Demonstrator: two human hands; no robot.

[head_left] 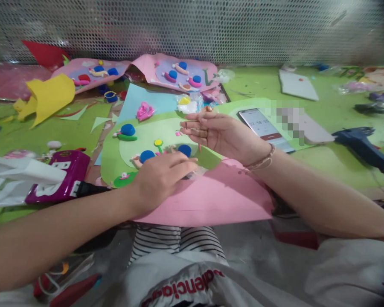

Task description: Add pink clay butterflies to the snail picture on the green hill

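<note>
A green card [110, 160] with a paler green centre lies before me, carrying blue-shelled clay snails [127, 130], a yellow flower [158, 143] and a dark green clay lily pad [124, 180] with a pink bit on it. My left hand [161, 175] lies palm down over the card's lower part and a pink sheet [211, 202], fingers extended; a small greyish thing shows partly beneath its fingertips. Above the card's right side hovers my right hand [222, 132], palm turned sideways, fingers stretched out, with nothing visible in it.
Right of the card lie a phone [265, 128] showing a timer and a blue glue gun [365, 145]. A purple power strip [62, 175] with a white plug sits left. Two pink cards with clay snails [182, 74], yellow foam [51, 96] and pink clay [145, 111] lie farther back.
</note>
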